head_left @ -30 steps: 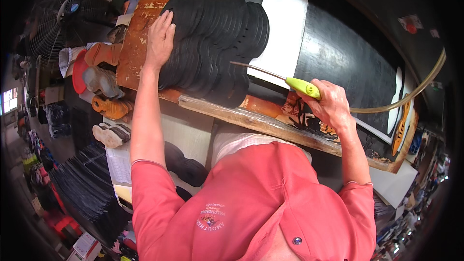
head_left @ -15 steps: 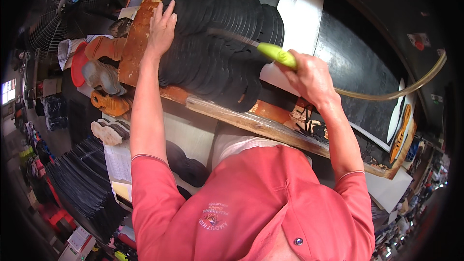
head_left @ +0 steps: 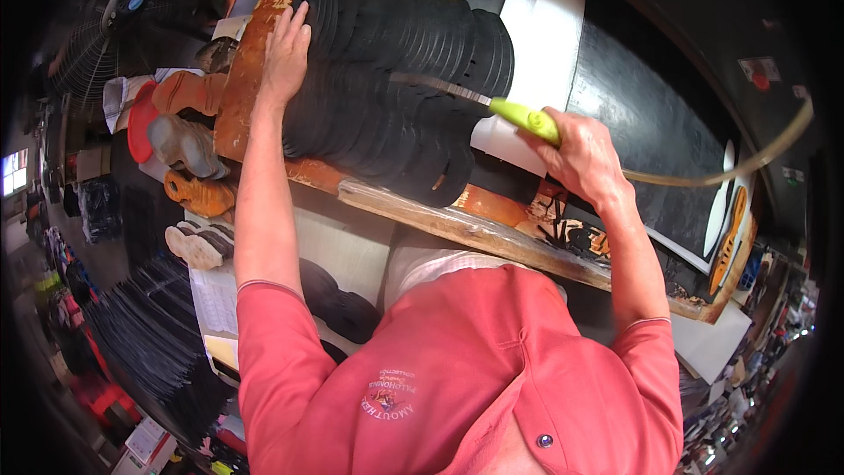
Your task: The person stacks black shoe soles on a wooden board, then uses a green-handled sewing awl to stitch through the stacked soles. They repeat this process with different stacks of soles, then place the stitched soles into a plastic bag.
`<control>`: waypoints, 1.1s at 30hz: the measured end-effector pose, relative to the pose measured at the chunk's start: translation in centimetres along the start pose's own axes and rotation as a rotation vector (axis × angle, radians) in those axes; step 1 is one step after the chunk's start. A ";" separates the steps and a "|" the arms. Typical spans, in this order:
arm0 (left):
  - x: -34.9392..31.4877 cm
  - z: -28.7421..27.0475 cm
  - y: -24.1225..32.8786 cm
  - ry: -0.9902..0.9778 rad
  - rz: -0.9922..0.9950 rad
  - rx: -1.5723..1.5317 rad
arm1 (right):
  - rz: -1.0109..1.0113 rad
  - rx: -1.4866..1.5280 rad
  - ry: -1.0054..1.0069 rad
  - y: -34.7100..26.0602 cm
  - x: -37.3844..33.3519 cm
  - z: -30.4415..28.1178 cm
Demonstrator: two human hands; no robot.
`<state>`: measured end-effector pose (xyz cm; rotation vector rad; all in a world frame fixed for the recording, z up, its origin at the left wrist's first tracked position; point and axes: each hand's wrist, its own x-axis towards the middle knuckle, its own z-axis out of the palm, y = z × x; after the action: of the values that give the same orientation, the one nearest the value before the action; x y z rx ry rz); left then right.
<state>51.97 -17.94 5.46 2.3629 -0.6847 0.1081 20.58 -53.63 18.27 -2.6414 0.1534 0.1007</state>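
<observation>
Two long rows of thin black shoe soles (head_left: 387, 35) overlap like fanned cards on a worn wooden board (head_left: 244, 92). My left hand (head_left: 283, 62) rests with stretched fingers against the left end of these rows. At the right, my right hand (head_left: 582, 158) is wrapped round a lime-green air blow gun (head_left: 526, 119). Its thin metal nozzle reaches left over the soles, its tip blurred. From behind that hand a clear yellowish hose (head_left: 703, 180) curves up to the right.
A wooden rail (head_left: 440, 218) runs along the board's near edge, with black scraps (head_left: 563, 227) beside it. Shoe-shaped pieces (head_left: 180, 145) stand at the left, below a fan (head_left: 97, 35). A black sheet (head_left: 651, 114) and a white strip (head_left: 545, 18) lie at the right.
The air blow gun and my right hand have moved right and slightly nearer. My left hand has shifted slightly left, and the soles beside it are spread a little more.
</observation>
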 end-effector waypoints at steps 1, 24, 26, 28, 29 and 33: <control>0.1 0.0 0.0 -0.012 0.005 0.022 | -0.058 -0.040 -0.057 0.2 -0.5 -0.1; -0.8 0.6 3.3 -0.084 -0.050 0.127 | 0.049 -0.040 0.054 4.7 -4.7 -1.7; -1.2 0.8 3.6 -0.025 0.003 0.082 | 0.131 0.038 0.089 4.7 -4.7 -1.8; -1.5 0.7 3.8 -0.044 0.006 0.098 | 0.048 -0.099 -0.045 4.6 -4.7 -1.9; -1.6 0.6 3.9 -0.055 0.015 0.136 | 0.005 -0.172 -0.105 4.6 -4.8 -2.0; -1.6 0.2 4.3 -0.037 0.033 0.072 | 0.160 -0.008 0.122 5.0 -5.3 -2.6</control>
<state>48.47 -20.12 7.37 2.4283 -0.7497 0.1060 14.85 -58.75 18.69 -2.6401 0.4058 -0.0071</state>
